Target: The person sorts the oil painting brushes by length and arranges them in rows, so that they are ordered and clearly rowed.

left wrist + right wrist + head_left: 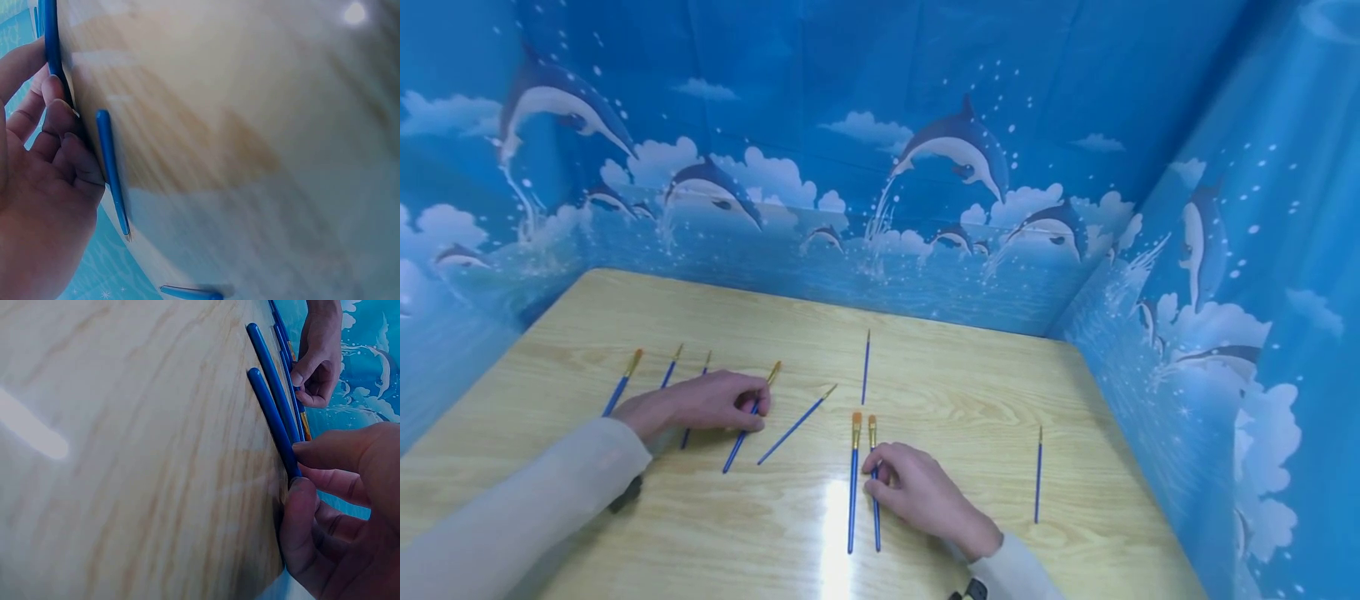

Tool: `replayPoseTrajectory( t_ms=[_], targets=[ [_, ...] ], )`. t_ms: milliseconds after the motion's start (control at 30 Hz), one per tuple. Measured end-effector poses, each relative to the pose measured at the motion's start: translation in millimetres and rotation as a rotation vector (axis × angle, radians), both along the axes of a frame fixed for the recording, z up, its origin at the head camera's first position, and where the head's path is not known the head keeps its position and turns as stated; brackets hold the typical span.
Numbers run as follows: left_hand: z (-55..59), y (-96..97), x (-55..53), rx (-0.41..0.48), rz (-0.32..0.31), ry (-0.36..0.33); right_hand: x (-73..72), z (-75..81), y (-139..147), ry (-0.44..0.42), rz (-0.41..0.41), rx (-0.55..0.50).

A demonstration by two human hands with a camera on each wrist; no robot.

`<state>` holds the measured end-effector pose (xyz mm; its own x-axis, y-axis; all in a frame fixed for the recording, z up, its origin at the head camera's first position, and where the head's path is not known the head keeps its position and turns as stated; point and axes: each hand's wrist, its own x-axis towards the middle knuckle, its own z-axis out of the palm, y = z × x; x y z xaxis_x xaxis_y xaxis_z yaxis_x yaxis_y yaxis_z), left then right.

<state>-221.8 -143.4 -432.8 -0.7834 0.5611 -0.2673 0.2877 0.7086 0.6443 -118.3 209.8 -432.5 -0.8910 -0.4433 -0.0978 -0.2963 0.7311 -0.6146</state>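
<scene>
Blue-handled paintbrushes (852,508), nine, on a pale yellow wood-grain tabletop (955,367)

Item, held: one gold-ferruled brush with a short orange-brown tip (736,451), slanting on the left side of the table; a left hand (722,400) pinches it between thumb and fingers.

Item, held: one narrow flat brush with an orange-brown tip (876,525), near the middle front; a right hand (917,492) pinches its handle between thumb and forefinger.

Item: one wider flat brush with an orange tip (853,483), just beside the right hand's brush, nearly parallel.

Item: one thin, fine-tipped brush (791,431), lying aslant between the two hands.

Item: one thin pointed brush (866,367), farther back, above the middle pair.

Item: one thin pointed brush at far right (1038,483), well apart from the others.

Items, three, partly hidden by the left hand and forearm: a broad flat brush (615,397), a slim brush (668,373) and a thinner one (685,440).

Also present: pale beige sleeves (535,500); blue dolphin-printed curtain (820,92) around the table.
</scene>
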Motion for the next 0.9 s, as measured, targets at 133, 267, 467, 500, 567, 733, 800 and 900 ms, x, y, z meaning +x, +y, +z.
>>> replayPoseTrajectory(
  t_ms=[133, 267, 467, 500, 567, 733, 800, 900],
  targets=[
    [0.2, 0.4, -0.3, -0.009, 0.004, -0.001, 0.7, -1.2, 0, 0.023, 0.0, -0.007],
    [0.3, 0.5, 0.2, -0.009, -0.006, 0.009, 1.5, -2.5, 0, 0.041, -0.001, -0.02],
    [1.4, -0.7, 3.0, 0.031, -0.019, 0.011, 1.8, -3.3, 0, 0.039, -0.001, -0.029],
    [1.5, -0.8, 3.4, 0.036, -0.02, 0.01, 1.8, -3.2, 1, 0.037, -0.003, -0.028],
    [1.5, -0.7, 3.7, 0.038, -0.024, 0.011, 1.8, -2.0, 3, 0.041, -0.012, -0.031],
    [0.7, -0.6, 1.6, 0.03, -0.015, 0.006, -0.3, 5.9, 13, 0.079, -0.064, -0.036],
    [0.3, -1.0, 0.6, 0.024, -0.008, 0.002, -1.8, 9.1, 18, 0.085, -0.09, -0.034],
    [0.0, -1.2, -0.4, 0.021, -0.015, 0.004, -4.2, 12.7, 27, 0.085, -0.142, -0.027]
  ],
)
